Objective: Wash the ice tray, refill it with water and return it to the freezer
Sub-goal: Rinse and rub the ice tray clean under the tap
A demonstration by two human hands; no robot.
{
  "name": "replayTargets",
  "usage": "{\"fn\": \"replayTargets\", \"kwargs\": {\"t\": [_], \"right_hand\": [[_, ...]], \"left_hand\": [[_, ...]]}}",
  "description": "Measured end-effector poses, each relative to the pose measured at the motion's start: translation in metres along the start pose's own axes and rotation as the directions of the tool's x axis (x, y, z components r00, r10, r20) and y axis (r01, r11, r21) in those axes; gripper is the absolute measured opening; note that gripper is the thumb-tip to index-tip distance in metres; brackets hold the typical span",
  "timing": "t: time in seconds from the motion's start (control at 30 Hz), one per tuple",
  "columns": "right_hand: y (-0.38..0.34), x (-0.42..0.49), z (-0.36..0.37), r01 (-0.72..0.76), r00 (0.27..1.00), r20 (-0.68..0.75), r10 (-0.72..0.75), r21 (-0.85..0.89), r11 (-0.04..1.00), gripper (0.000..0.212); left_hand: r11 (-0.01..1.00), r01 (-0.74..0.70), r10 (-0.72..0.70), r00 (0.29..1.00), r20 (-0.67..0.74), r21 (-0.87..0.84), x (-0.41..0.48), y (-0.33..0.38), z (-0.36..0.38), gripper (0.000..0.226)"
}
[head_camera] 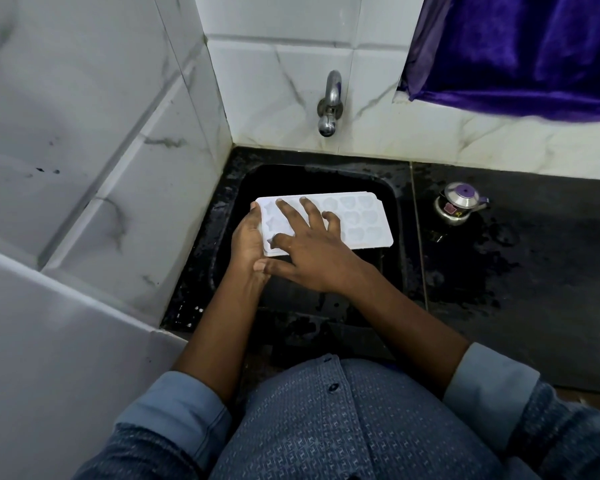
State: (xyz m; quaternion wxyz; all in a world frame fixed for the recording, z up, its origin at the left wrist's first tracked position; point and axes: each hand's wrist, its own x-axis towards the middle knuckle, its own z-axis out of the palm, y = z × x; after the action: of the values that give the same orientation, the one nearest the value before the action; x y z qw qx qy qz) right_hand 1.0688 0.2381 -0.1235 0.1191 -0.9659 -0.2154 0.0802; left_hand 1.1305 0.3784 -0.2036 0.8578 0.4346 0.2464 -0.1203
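Ice tray (361, 216) held over the black sink (381, 271), below the tap (329, 105).
Left hand (246, 240) grips the tray's left end, its fingers mostly hidden underneath. Right hand (312, 251) lies flat on top with fingers spread, covering the moulds beside that grip.

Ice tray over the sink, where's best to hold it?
Pinch the flat rim at a short end, coming from the side. The ice tray lies level, its top all cavities; the left hand grips the left end that way.
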Motion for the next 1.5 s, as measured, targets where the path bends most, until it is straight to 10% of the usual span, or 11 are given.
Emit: {"fn": "replayTargets", "kwargs": {"t": [0.23, 0.37, 0.8, 0.97, 1.27, 1.5], "right_hand": [[0.002, -0.005, 0.000, 0.012, 1.000, 0.001, -0.012, -0.043, 0.999, 0.088], [0.013, -0.011, -0.002, 0.027, 0.999, -0.031, -0.028, -0.030, 0.999, 0.068], [0.108, 0.007, 0.008, -0.359, 0.933, -0.046, 0.358, -0.006, 0.933, 0.105], [0.071, 0.031, 0.016, -0.211, 0.978, 0.021, 0.210, 0.083, 0.974, 0.127], [0.039, 0.055, 0.034, 0.185, 0.983, -0.006, -0.185, 0.001, 0.983, 0.104], [0.120, 0.044, 0.033, -0.134, 0.991, 0.019, 0.134, -0.035, 0.990, 0.127]], "left_hand": [[0.998, 0.041, -0.040, 0.999, 0.015, -0.041, -0.004, 0.003, 0.001, 0.085], [0.991, 0.087, -0.076, 0.992, 0.104, -0.100, -0.011, 0.009, 0.000, 0.072], [0.991, -0.108, 0.110, 0.994, 0.014, -0.077, -0.009, 0.011, 0.005, 0.055], [0.984, -0.170, 0.167, 0.985, -0.047, -0.048, 0.000, 0.002, 0.017, 0.051], [0.983, -0.176, 0.171, 0.981, -0.093, -0.055, 0.009, 0.002, 0.023, 0.039], [0.980, -0.198, 0.194, 0.976, -0.100, -0.022, 0.005, 0.012, 0.014, 0.049]]}}
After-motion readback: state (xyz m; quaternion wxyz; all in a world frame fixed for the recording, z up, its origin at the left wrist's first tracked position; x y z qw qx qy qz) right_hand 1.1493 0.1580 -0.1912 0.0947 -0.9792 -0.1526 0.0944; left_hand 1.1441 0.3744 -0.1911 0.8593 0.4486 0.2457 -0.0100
